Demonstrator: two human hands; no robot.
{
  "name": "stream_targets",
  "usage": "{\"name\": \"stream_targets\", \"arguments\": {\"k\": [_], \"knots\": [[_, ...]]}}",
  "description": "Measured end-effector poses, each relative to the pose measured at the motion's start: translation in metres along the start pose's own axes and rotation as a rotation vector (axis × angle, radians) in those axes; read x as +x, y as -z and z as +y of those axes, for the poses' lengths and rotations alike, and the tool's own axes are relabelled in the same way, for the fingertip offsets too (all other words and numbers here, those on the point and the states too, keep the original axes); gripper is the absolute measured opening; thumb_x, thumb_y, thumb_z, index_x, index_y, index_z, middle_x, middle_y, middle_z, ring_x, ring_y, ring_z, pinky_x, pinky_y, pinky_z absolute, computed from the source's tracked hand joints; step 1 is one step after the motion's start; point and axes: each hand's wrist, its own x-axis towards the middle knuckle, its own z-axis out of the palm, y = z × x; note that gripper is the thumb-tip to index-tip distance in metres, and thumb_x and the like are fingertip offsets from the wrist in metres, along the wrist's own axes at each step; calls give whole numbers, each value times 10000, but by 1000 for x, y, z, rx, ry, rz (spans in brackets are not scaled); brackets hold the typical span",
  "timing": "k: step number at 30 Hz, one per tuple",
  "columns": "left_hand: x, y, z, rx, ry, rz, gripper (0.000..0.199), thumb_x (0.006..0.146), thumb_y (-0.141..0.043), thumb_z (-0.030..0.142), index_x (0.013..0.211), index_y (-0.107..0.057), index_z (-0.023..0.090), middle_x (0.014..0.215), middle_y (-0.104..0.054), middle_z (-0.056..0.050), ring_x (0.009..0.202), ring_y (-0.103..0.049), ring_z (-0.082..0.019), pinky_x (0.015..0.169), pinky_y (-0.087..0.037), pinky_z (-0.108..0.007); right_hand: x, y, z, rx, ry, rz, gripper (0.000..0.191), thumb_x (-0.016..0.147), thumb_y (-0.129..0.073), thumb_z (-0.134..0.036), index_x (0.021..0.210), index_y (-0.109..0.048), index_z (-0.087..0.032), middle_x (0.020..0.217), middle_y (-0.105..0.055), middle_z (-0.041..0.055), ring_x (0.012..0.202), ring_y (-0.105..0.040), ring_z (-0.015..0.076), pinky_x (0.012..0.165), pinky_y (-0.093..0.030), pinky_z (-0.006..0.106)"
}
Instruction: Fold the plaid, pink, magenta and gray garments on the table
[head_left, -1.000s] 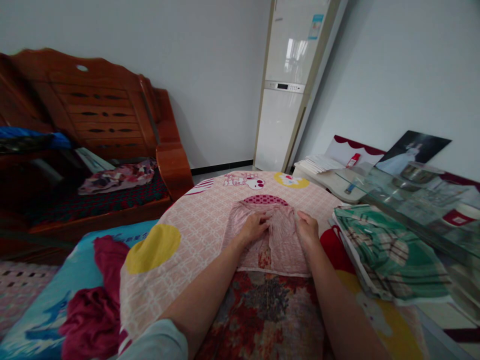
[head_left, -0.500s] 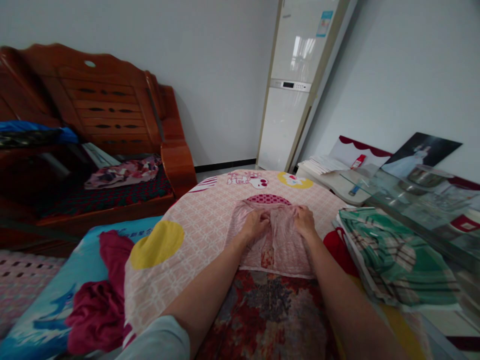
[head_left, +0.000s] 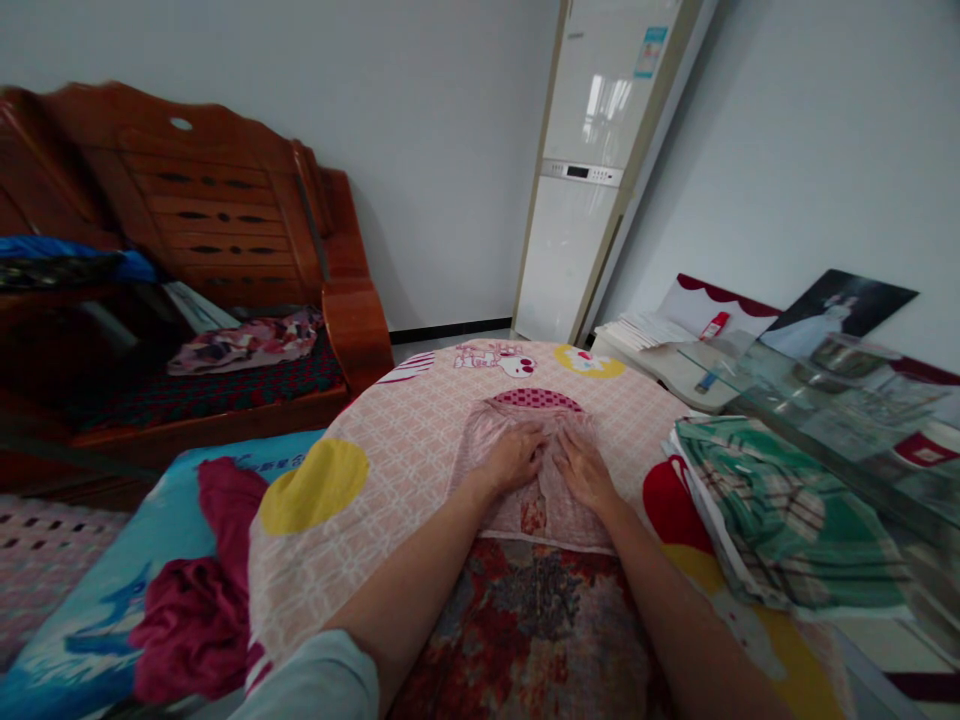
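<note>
A garment lies spread before me on the covered table, with a pale pink folded part (head_left: 480, 500) at the far end and red-and-grey patterned cloth (head_left: 525, 610) nearer me. My left hand (head_left: 514, 457) rests on the left side of the pink part, fingers toward the middle and slightly bent. Opposite it, my right hand (head_left: 586, 470) lies flat on the right side with its fingers stretched out. Both sets of fingertips are close together near the centre line. A narrow gap below them shows a strip of red patterned cloth.
A pink patterned cover (head_left: 405, 450) drapes the table. Folded green plaid cloth (head_left: 787, 510) sits at the right beside a glass shelf (head_left: 810, 420). Crumpled magenta cloth (head_left: 195, 620) lies left on a blue surface (head_left: 97, 600). A wooden sofa (head_left: 225, 230) stands behind.
My right hand has moved left from the garment's right edge, bringing the pink side inward and flattening onto it. My left hand has shifted slightly and its fingers have straightened somewhat.
</note>
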Motion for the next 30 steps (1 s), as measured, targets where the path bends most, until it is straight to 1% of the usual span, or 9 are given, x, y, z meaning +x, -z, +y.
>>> {"name": "stream_targets", "arguments": {"k": [2,4,7,9,13,18,21,27,30], "knots": [[0,2,-4,-7,84,42,290,774,-551,97,1025,-674,175,1247,-639,-108,1195,-564,-250,1056,-425,-383,1,0,0,-15,1,-10,517,916,-480,-367,1381,-524,-145,1477,-447,150,1399,-352,296,1156,-268,515],[0,4,-6,-8,145,47,292,774,-550,101,1036,-658,170,1161,-671,-108,1119,-600,-251,1011,-453,-371,1,1,0,-31,13,-18,525,919,-488,-387,1395,-513,-167,1487,-438,134,1409,-335,293,1161,-255,514],[1,6,-5,-24,170,65,365,756,-590,127,1118,-616,156,1161,-660,-114,1096,-600,-254,987,-458,-359,1,3,-2,-52,46,-30,529,916,-506,-391,1400,-509,-178,1496,-427,124,1417,-319,291,1170,-233,510],[2,7,-5,-68,201,99,343,772,-599,160,1115,-608,168,1134,-665,-94,1053,-611,-234,953,-472,-342,0,4,-3,-66,54,-36,526,919,-507,-391,1396,-513,-169,1501,-418,130,1422,-307,293,1170,-229,513],[4,9,-9,-111,315,166,205,834,-507,116,984,-638,164,986,-691,-62,935,-632,-186,887,-486,-306,-1,5,-5,-106,40,-40,513,930,-492,-390,1394,-516,-172,1500,-418,133,1419,-311,299,1155,-250,524],[3,11,-16,-118,314,138,201,731,-563,37,839,-683,156,860,-703,-47,834,-639,-177,816,-503,-279,-1,6,-7,-149,45,-47,524,934,-485,-392,1401,-509,-154,1495,-421,149,1408,-333,302,1153,-264,509],[2,11,-17,-119,260,97,228,736,-592,53,876,-726,171,919,-721,-48,897,-651,-189,873,-504,-293,-1,5,-6,-157,34,-52,539,942,-466,-396,1402,-502,-116,1490,-421,173,1413,-323,303,1155,-266,497],[0,10,-18,-12,202,7,374,797,-604,106,1137,-714,216,1316,-615,-51,1176,-583,-219,1042,-437,-322,-1,1,0,-170,45,-35,552,962,-416,-406,1441,-447,-133,1498,-414,158,1410,-334,288,1145,-284,510],[0,10,-17,75,160,-22,351,831,-579,131,1149,-708,204,1319,-605,-75,1178,-578,-234,1035,-445,-335,-2,2,0,-199,54,-43,557,973,-391,-421,1444,-441,-129,1495,-417,162,1409,-336,283,1143,-290,496]]}}
